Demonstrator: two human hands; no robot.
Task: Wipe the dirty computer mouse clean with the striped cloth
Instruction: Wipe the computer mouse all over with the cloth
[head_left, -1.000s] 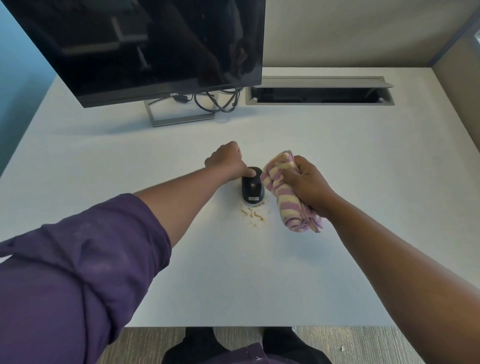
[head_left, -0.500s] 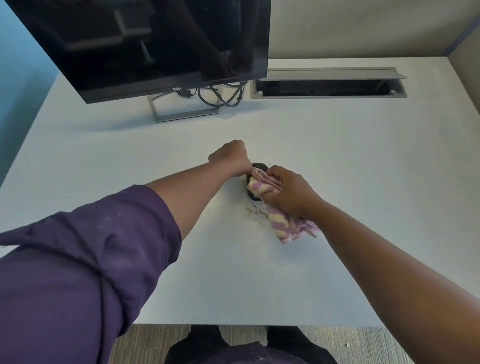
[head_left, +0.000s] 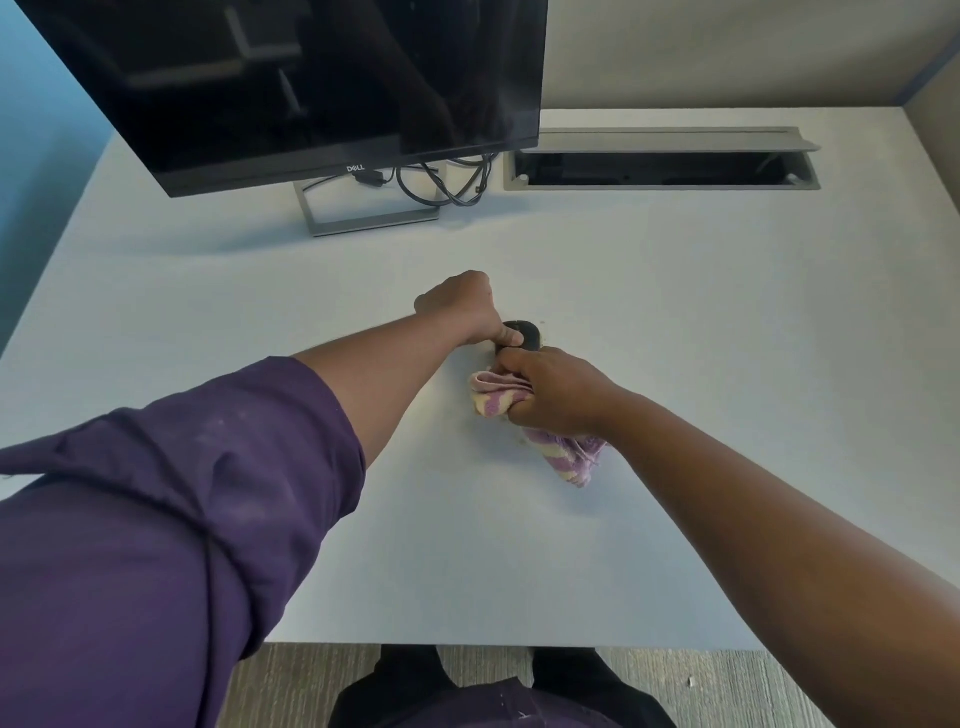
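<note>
Left hand: left hand (head_left: 460, 307) reaches forward from the purple sleeve (head_left: 171, 493), forearm bare, wrist straight, knuckles up and fingers curled under; its thumb lies against the near left side of the computer mouse (head_left: 527, 335), pinning it to the desk.
Left hand grip: closed round the mouse's left flank; how far the hidden fingers wrap the far side cannot be told.
Right hand: right hand (head_left: 558, 392) comes in from the lower right, forearm bare and angled toward the centre, back of the hand up, fingers bunched tight.
Right hand grip: clenched on the striped cloth (head_left: 498, 397), pressing it down just in front of the mouse; the fingertips touch or nearly touch the mouse's near end.
Striped cloth: pink, purple and cream stripes, wadded; one fold bulges out to the left of the fist, a looser tail (head_left: 569, 457) trails out behind the wrist onto the desk.
Computer mouse: black, on the white desk (head_left: 675, 312) near its middle, between the two hands; only its far top surface shows, the rest is covered by thumb and fist.
Dirt: a few small brownish specks lie beside the cloth's tail; too small to tell more.
Background: dark monitor (head_left: 291, 83) on a grey stand at the far left, black cables (head_left: 447, 182) beside the stand, an open cable tray (head_left: 660, 169) sunk in the desk at the far right.
</note>
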